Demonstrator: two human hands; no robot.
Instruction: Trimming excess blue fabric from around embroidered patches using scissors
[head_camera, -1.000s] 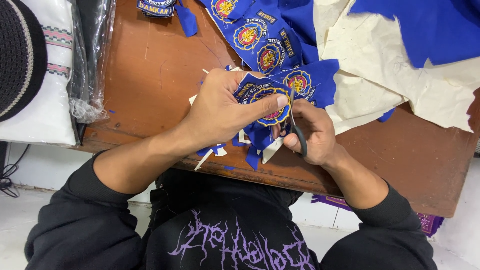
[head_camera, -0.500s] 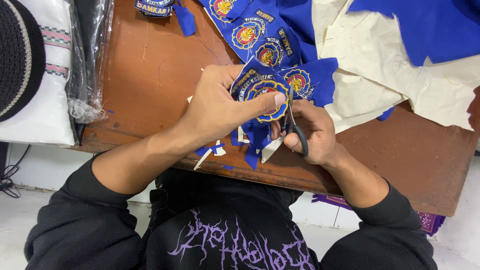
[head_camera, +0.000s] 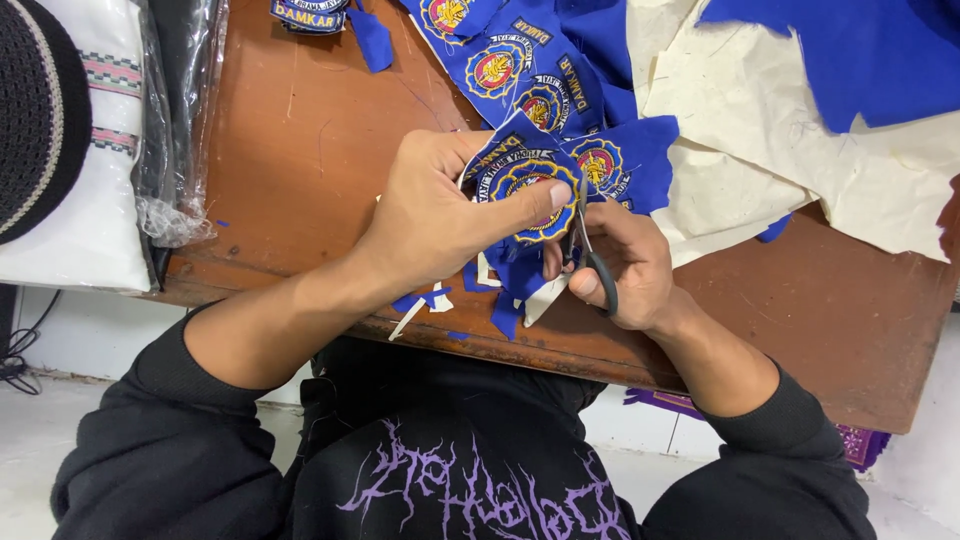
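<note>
1. Round embroidered patch, blue with a yellow ring and red centre: pinched between thumb and fingers of the left hand, above the near edge of the table.
2. Left hand: closed on the patch, thumb lying across its lower rim, knuckles turned toward the camera.
3. Scissors, dark-handled: gripped in the right hand, just right of the patch, blades pointing up along its right edge and touching it.
4. Right hand: fingers curled through and around the scissor handles; blade opening too small to tell.
5. Offcuts of blue cloth and white backing: directly beneath both hands, on the table edge.
6. Blue sheet of uncut patches: just beyond the left hand's fingertips.
7. Cream cloth: beyond the right hand, partly under a plain blue cloth.
8. Plastic-wrapped folded fabric: well left of the left forearm.
</note>
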